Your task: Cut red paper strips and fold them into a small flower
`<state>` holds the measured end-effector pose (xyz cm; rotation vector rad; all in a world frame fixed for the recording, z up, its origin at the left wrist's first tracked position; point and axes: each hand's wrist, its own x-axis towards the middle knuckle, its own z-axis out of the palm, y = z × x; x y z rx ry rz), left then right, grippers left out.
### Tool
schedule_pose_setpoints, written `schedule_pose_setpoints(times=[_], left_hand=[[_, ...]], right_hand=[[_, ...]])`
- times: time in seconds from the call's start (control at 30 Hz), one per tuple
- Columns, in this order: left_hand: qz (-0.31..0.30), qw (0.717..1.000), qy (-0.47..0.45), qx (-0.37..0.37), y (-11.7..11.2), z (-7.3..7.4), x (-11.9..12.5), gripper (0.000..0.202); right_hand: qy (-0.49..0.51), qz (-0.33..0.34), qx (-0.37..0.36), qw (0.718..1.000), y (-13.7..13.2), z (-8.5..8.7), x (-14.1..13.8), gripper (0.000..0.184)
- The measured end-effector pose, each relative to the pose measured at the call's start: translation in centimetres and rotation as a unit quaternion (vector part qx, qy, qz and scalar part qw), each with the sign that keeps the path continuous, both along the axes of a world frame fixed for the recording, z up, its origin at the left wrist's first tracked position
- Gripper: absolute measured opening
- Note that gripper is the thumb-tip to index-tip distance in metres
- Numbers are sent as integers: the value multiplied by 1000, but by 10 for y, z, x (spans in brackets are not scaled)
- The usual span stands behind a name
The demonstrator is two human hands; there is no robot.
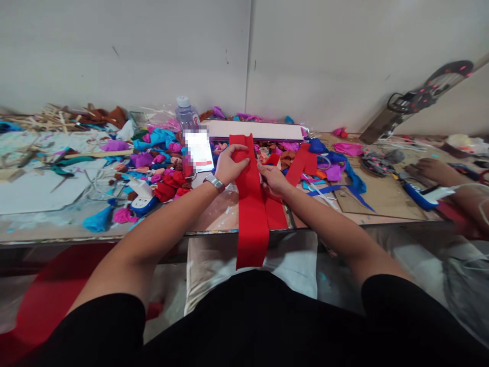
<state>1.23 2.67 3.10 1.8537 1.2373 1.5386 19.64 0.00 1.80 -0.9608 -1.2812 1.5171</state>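
Observation:
A long, wide red strip [252, 219], cloth or paper, runs from the tabletop over the front edge and hangs above my lap. My left hand [229, 165], with a watch at the wrist, grips it near its upper end, thumb and index finger across its face. At the strip's right edge my right hand [274, 179] is closed, thumb against the edge and the other fingers curled; part of its grip is hidden. More red pieces [305, 162] lie just beyond and under my right hand.
Left stand a phone [199, 152], a bottle [186, 114] and a blue-and-white power strip [144, 203] amid colourful scraps. Green-handled pliers [71, 167] lie farther left. A cardboard sheet [382, 196] is at right. Another person's hand [431, 168] rests at far right.

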Motion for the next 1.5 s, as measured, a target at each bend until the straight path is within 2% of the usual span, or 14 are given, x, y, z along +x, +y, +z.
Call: schedule_pose_setpoints(times=[0.23,0.43,0.8,1.0,1.17,1.33,1.5], left_hand=[[15,1000,-3,-3,0,0,0,32],[-3,1000,8,-2,-2,-1,1,34],[13,999,30,-2,-4,-1,1,35],[-1,1000,-3,14,0,-2,0,33],[37,999,-3,13,1,-1,0,25],[58,998,2,-8,0,1,-1,26],[70,998,4,-8,0,2,-2,26]], right_hand=[[-12,-6,15,1000,3,-5,1,67],[11,9,17,1000,3,-5,2,66],[0,-3,18,1000,2,-2,1,65],[-8,-15,26,1000,7,-6,2,65],[-31,-12,52,998,6,-9,3,68],[-35,-7,59,998,6,-12,3,69],[-32,16,53,998,8,-14,4,62]])
